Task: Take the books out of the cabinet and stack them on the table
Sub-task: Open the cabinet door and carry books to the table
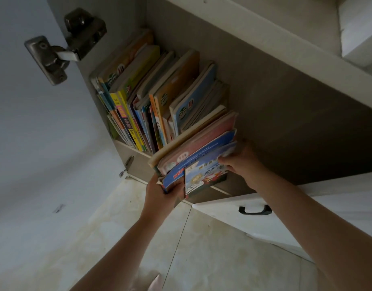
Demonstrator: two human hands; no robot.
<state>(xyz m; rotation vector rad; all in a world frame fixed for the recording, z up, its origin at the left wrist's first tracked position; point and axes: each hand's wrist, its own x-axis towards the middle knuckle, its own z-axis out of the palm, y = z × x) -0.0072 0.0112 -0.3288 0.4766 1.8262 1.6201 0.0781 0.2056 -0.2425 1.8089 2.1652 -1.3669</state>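
Cabinet [254,85] open; left hand [160,192], right hand [241,162] grip book bundle [197,156] edges, shelf right side bare.

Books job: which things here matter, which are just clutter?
Job:
- bundle of books, gripped by left hand and right hand
- row of books standing in the cabinet

Not involved:
- door hinge
- drawer handle
- floor tiles

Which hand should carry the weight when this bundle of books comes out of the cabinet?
Probably the left hand: it grips the bundle at its near lower end, while the right hand only steadies the far side.
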